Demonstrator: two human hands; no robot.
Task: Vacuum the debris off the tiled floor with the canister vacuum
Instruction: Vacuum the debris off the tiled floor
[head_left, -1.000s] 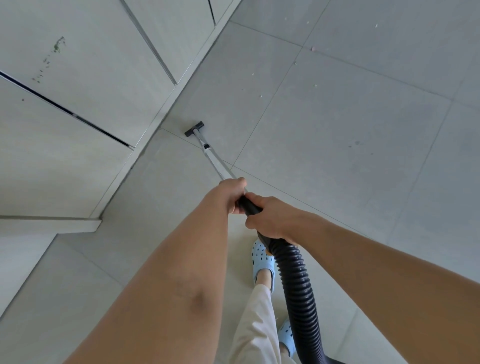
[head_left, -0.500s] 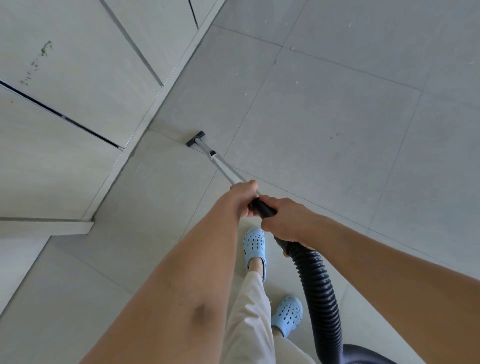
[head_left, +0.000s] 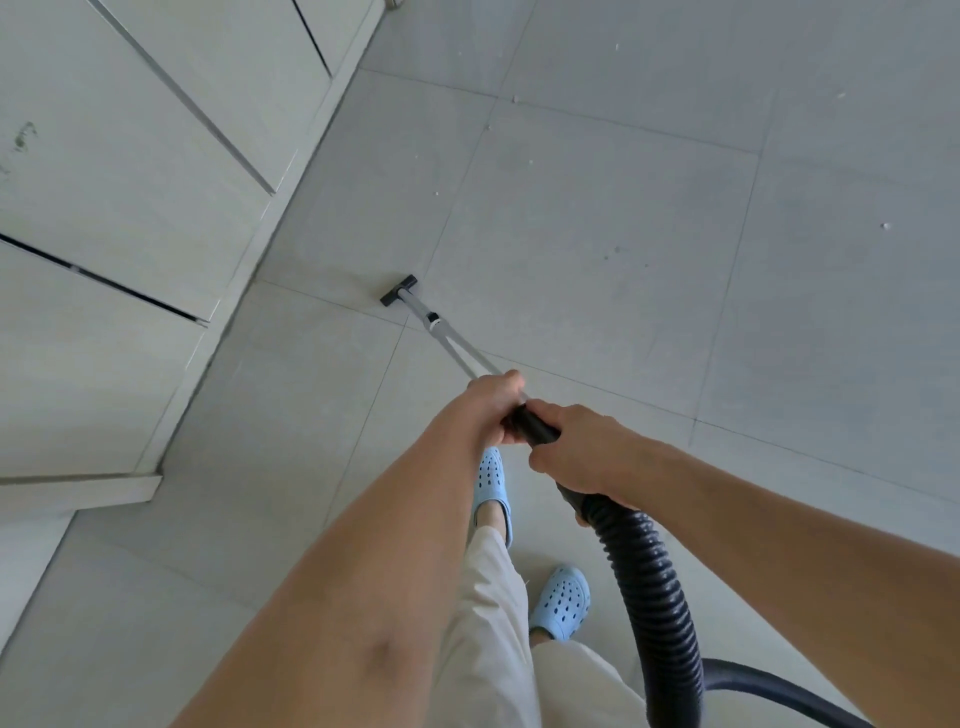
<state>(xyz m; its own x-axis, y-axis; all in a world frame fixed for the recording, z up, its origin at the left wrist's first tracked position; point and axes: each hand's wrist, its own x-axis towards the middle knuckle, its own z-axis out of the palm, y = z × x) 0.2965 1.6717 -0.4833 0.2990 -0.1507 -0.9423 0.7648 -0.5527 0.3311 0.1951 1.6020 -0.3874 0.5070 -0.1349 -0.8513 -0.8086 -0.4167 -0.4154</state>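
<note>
on the tiled floor (head_left: 597, 218), the nozzle (head_left: 398, 290) lies flat near the wall; left hand (head_left: 493, 402) and right hand (head_left: 582, 449) clamp fingers round the wand; long, overlapping strokes should reach the specks (head_left: 885, 226) ahead.

No text, label, brand or number is legible anywhere in view.

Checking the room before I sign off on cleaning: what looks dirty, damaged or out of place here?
Small pale crumbs lie scattered on the floor beyond the nozzle, not yet vacuumed. The wall panel at upper left carries a dark greenish smudge. Faint dark specks mark one tile. Nothing looks broken or askew.
</note>
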